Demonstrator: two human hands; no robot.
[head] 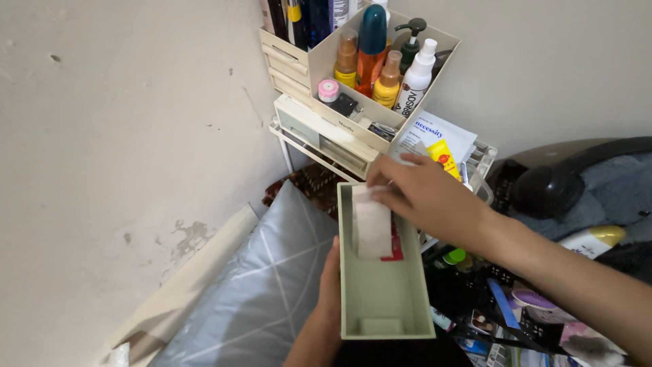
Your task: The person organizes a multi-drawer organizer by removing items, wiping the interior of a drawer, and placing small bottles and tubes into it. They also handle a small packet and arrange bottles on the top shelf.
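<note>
Inside the green drawer (380, 299), right hand (428, 197) holds a white packet (372, 230).

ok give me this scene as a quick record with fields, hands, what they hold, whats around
left hand: left hand grips the left side of a pale green drawer tray, holding it up
right hand: right hand pinches a white paper slip at its top edge, over the tray
in tray: the slip and a red item partly under it
behind: beige organiser with bottles against the wall
below left: grey pillow
right: dark baskets with mixed clutter
</note>
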